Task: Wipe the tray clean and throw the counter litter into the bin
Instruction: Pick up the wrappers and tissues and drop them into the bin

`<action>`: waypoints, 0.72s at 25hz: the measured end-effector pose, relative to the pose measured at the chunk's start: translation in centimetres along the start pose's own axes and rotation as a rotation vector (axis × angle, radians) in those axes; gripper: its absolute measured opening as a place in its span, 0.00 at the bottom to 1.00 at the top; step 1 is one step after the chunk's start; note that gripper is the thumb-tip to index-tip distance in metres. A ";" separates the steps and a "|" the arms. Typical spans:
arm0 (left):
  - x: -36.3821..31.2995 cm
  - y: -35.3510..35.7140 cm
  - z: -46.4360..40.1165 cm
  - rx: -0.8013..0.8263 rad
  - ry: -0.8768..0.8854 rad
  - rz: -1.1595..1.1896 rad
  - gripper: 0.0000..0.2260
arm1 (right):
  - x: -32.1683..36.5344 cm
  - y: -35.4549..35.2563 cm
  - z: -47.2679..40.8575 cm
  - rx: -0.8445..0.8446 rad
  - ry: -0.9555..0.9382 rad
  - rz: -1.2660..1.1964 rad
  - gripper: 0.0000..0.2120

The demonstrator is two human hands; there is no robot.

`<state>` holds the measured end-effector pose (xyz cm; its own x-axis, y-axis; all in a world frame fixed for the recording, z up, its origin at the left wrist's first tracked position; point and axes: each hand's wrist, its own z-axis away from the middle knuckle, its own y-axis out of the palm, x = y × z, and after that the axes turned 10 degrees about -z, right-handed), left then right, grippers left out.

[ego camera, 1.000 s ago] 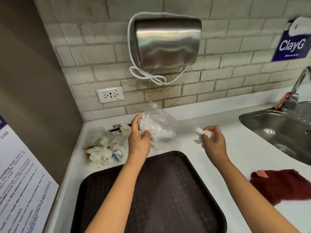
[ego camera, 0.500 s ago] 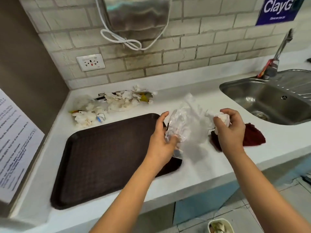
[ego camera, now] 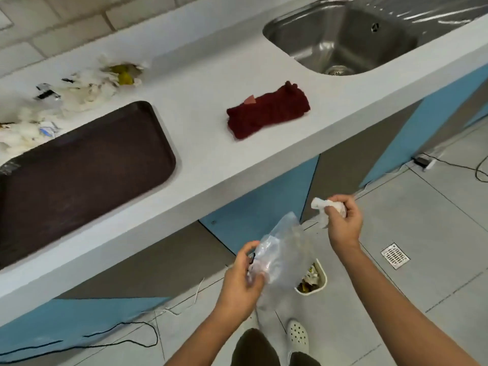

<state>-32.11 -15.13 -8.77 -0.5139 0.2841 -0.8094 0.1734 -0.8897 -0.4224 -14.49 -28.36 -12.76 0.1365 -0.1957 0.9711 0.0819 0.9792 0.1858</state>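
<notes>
Holding both loads off the counter (ego camera: 200, 122) and above the floor, your left hand (ego camera: 241, 280) pinches the clear plastic bag (ego camera: 284, 256) while your right hand (ego camera: 342, 219) is curled round a crumpled tissue (ego camera: 320, 207), probably so each can drop into the small white bin (ego camera: 317, 280) below. More litter (ego camera: 79, 85) waits behind the brown tray (ego camera: 79, 170), with the red cloth (ego camera: 266, 112) lying beside it, likely for wiping.

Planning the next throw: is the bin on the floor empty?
No. The bin already holds litter; scraps show inside its open top beside the plastic bag.
</notes>
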 end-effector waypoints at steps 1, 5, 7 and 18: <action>1.3 1.4 -0.7 -0.008 -0.058 -0.007 0.21 | -1.8 -1.6 -0.1 -0.025 0.055 0.038 0.14; 7.1 5.8 -5.3 -0.042 -0.273 -0.073 0.25 | -10.1 -6.5 -0.7 -0.050 0.268 0.210 0.11; 10.4 8.6 -8.7 -0.010 -0.364 -0.112 0.26 | -15.5 -8.4 -0.7 -0.058 0.350 0.291 0.11; 27.0 22.9 -24.3 -0.004 -0.524 -0.203 0.23 | -38.2 -14.3 -3.9 -0.049 0.611 0.557 0.20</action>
<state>-21.61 -19.17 -50.26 -0.8860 0.2327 -0.4010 0.0300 -0.8343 -0.5505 -17.07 -35.09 -53.14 0.6813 0.3084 0.6638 -0.1152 0.9408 -0.3189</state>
